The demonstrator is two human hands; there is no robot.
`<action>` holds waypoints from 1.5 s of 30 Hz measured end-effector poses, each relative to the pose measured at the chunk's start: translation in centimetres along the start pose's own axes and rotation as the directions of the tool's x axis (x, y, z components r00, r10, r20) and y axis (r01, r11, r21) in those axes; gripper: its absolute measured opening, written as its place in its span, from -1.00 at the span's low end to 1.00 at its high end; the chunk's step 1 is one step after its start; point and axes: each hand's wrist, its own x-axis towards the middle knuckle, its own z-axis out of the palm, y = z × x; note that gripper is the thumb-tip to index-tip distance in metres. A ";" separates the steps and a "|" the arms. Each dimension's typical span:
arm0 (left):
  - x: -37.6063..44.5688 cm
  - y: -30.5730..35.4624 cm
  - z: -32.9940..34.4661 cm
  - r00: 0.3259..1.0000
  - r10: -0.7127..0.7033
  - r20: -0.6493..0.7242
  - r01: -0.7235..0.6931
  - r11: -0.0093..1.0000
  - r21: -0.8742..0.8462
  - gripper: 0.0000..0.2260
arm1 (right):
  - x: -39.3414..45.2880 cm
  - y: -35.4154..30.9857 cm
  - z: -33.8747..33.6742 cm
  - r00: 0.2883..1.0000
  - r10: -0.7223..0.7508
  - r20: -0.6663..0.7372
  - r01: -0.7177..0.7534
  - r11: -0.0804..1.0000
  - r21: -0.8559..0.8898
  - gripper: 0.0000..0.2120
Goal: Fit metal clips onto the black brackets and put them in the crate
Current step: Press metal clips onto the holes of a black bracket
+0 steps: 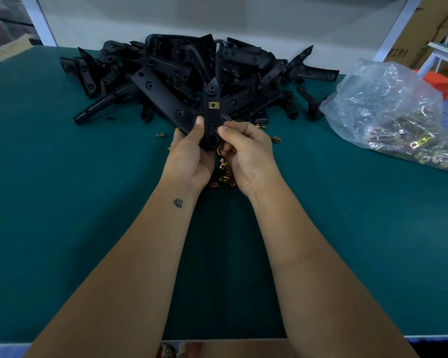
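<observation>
Both hands grip bracket [212,117] | plastic bag [388,112]: metal clips [414,148]

Bracket heap [181,73] ahead, clip bag [388,112] rt; bare mat [62,189] lt.

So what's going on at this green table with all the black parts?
A person is fitting small metal clips onto black plastic brackets. Both hands hold one bracket upright: the left hand grips its side, the right hand pinches its lower edge. One brass-coloured clip already sits on it. Loose clips lie on the green table under the hands, a pile of brackets waits behind, and a clear plastic bag of clips lies to the right. No crate is in view.
</observation>
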 end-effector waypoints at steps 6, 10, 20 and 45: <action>0.0 -0.1 0.0 1.000 -0.024 -0.013 0.024 1.000 0.001 -0.87 | -0.2 0.0 0.1 1.000 0.008 0.003 -0.008 1.000 -0.007 -0.82; 0.0 0.0 0.0 1.000 -0.017 -0.021 0.017 1.000 0.021 -0.85 | -0.4 -0.1 0.2 0.998 -0.060 -0.015 0.058 0.995 -0.079 -0.85; -0.3 0.3 0.0 0.996 -0.077 -0.040 0.073 0.993 -0.088 -0.61 | -0.9 0.5 0.6 0.925 -0.367 0.100 0.327 0.632 -0.702 -0.74; -0.5 0.3 -0.2 0.991 -0.131 0.034 0.132 0.990 -0.046 -0.69 | -1.4 -0.1 0.3 0.806 -0.552 0.214 0.448 0.333 -0.830 -0.51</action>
